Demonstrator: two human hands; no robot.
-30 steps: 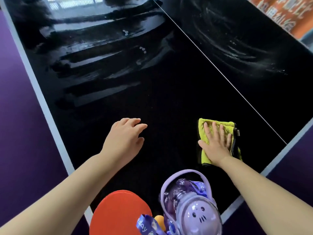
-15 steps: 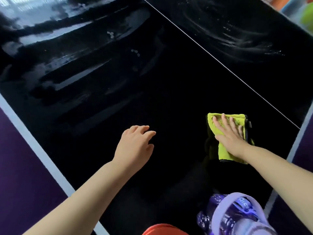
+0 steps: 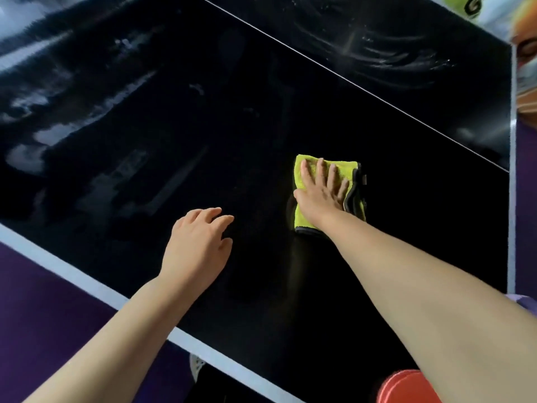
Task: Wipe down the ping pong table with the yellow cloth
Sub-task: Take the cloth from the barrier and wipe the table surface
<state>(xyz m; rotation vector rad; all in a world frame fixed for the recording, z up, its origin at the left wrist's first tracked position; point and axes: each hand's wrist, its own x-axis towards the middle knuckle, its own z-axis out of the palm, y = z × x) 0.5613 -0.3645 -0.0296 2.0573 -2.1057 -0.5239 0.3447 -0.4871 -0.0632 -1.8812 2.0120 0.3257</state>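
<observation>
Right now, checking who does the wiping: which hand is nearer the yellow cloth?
Right. The right hand presses flat on the cloth; the left hand is over the dark table, apart from the cloth, on its left.

Bench (image 3: 203, 112): black glossy top w/ pale edge band (image 3: 87, 282) along near-left side & thin white centre line (image 3: 348, 80) running diag. across upper right. Smeary streaks (image 3: 52, 135) w/ bright reflections at upper left; faint swirl marks (image 3: 377, 53) beyond the line. Yellow cloth (image 3: 302, 218), folded, dark trim, lies flat on bench mid-right, near side of the line. Red paddle (image 3: 404, 386) on bench at bottom right, partly out of frame.
</observation>
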